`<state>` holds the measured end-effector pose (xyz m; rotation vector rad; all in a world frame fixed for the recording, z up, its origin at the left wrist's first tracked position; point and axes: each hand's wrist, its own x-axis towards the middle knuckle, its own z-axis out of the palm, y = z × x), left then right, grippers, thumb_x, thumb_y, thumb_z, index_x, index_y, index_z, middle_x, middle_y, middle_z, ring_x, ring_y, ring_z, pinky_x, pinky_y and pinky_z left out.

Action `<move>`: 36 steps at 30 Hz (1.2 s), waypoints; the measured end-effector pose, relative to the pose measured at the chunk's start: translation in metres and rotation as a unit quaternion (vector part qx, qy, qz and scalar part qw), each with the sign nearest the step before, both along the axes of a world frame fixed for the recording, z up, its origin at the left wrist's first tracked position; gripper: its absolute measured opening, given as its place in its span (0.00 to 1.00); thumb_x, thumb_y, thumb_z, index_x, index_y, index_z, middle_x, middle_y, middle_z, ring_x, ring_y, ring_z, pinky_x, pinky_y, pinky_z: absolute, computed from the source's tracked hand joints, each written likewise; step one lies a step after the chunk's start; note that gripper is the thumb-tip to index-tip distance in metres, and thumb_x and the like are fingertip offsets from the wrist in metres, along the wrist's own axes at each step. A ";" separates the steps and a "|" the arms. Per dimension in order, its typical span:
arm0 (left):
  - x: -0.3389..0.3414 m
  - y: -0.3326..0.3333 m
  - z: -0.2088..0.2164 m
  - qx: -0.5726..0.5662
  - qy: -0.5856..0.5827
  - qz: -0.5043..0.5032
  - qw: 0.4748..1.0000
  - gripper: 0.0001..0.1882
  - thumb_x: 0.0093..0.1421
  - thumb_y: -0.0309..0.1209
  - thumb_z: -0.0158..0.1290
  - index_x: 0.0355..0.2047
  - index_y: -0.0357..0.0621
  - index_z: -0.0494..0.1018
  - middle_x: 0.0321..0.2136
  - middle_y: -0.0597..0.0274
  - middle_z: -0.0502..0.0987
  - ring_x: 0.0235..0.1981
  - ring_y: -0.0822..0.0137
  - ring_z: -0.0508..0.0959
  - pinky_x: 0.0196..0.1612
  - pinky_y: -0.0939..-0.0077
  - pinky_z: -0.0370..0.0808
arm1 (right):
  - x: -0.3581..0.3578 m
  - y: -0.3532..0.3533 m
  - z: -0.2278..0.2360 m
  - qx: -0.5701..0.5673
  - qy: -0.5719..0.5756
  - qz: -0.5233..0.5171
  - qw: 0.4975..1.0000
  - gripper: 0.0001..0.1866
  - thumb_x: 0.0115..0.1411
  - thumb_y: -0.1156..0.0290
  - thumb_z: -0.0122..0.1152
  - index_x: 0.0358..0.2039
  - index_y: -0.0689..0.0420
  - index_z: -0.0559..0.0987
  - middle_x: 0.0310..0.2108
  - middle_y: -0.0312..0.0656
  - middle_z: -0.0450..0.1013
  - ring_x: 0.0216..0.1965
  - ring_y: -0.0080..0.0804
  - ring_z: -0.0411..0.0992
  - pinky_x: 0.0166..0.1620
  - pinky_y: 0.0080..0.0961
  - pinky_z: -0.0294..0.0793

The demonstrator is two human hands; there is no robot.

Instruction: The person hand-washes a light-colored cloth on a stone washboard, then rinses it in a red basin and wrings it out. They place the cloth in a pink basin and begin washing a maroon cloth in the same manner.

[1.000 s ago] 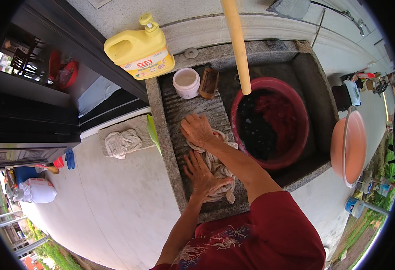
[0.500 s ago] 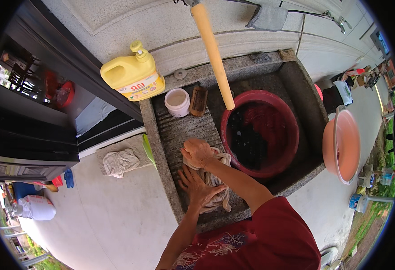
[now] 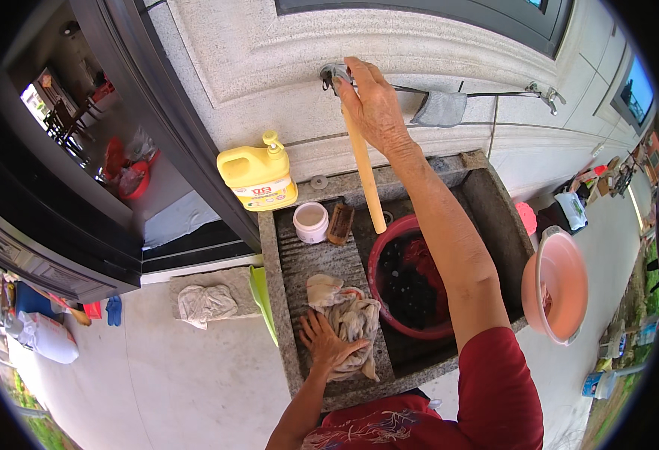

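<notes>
My left hand lies with spread fingers on the edge of a wet, crumpled greyish cloth, which rests on the ridged washboard side of a stone sink. Up at the wall, my right hand has its fingers closed around a metal tap; the palm hides part of it. From that tap a stiff yellow tube hangs over the basin. Below the tube's end sits a dark red tub holding dark water and red and dark fabric, partly covered by my right forearm.
A yellow pump jug stands on the sink's back left corner. Beside the washboard's top are a white jar and a brown scrubbing brush. A pink basin is to the right. Another cloth lies on a stone step at left.
My right hand has left the cloth and reached up to the tap. My left hand has stayed on the cloth, its fingers spread. The view has tilted upward.
</notes>
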<state>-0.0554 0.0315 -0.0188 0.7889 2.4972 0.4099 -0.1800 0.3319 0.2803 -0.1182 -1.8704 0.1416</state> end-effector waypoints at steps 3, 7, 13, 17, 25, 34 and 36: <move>-0.001 -0.001 0.002 0.004 -0.005 0.004 1.000 0.76 0.27 0.74 0.58 0.63 0.28 0.40 0.65 0.39 0.39 0.66 0.41 0.35 0.63 0.40 0.35 | -0.008 0.016 -0.006 0.038 -0.017 0.021 0.999 0.11 0.58 0.76 0.53 0.41 0.67 0.72 0.38 0.55 0.73 0.33 0.50 0.76 0.35 0.37 0.79; 0.001 -0.004 -0.007 0.019 -0.008 0.006 1.000 0.77 0.26 0.74 0.58 0.63 0.28 0.41 0.64 0.39 0.39 0.66 0.41 0.34 0.62 0.39 0.33 | 0.001 0.023 -0.002 -0.053 -0.100 0.066 0.991 0.14 0.63 0.75 0.47 0.48 0.62 0.72 0.37 0.52 0.75 0.38 0.45 0.77 0.39 0.31 0.78; 0.000 -0.004 -0.007 -0.010 0.003 0.002 1.000 0.76 0.28 0.73 0.58 0.63 0.28 0.40 0.65 0.40 0.39 0.66 0.41 0.36 0.63 0.41 0.35 | 0.016 0.011 -0.005 -0.015 -0.044 0.046 0.998 0.19 0.62 0.70 0.51 0.54 0.58 0.70 0.38 0.48 0.71 0.44 0.44 0.71 0.44 0.31 0.71; -0.004 -0.007 -0.006 -0.011 -0.008 0.001 1.000 0.76 0.28 0.74 0.57 0.63 0.29 0.39 0.65 0.38 0.38 0.66 0.41 0.33 0.62 0.39 0.33 | 0.061 -0.077 -0.064 0.042 -0.018 0.060 0.997 0.22 0.49 0.71 0.63 0.47 0.59 0.72 0.41 0.45 0.67 0.41 0.43 0.65 0.40 0.37 0.67; 0.004 0.005 -0.003 -0.003 -0.026 -0.010 1.000 0.74 0.29 0.71 0.60 0.66 0.41 0.37 0.66 0.43 0.34 0.66 0.44 0.32 0.62 0.42 0.34 | 0.098 -0.158 -0.331 -0.142 -0.384 0.025 0.912 0.12 0.49 0.62 0.63 0.31 0.51 0.74 0.32 0.42 0.65 0.33 0.36 0.67 0.27 0.31 0.66; -0.002 -0.003 -0.019 -0.057 0.066 -0.059 0.994 0.72 0.31 0.73 0.58 0.67 0.47 0.35 0.66 0.43 0.30 0.66 0.41 0.31 0.61 0.37 0.38 | 0.135 -0.172 -0.323 -0.166 -0.367 0.054 0.914 0.07 0.48 0.70 0.61 0.24 0.55 0.71 0.18 0.41 0.67 0.24 0.35 0.71 0.22 0.32 0.71; 0.001 0.009 -0.003 -0.060 -0.011 -0.054 0.997 0.74 0.30 0.73 0.59 0.66 0.45 0.34 0.65 0.42 0.31 0.66 0.41 0.31 0.60 0.36 0.37 | 0.088 -0.146 -0.343 -0.113 -0.348 -0.026 0.930 0.08 0.46 0.72 0.61 0.21 0.54 0.69 0.20 0.40 0.65 0.24 0.35 0.69 0.23 0.33 0.69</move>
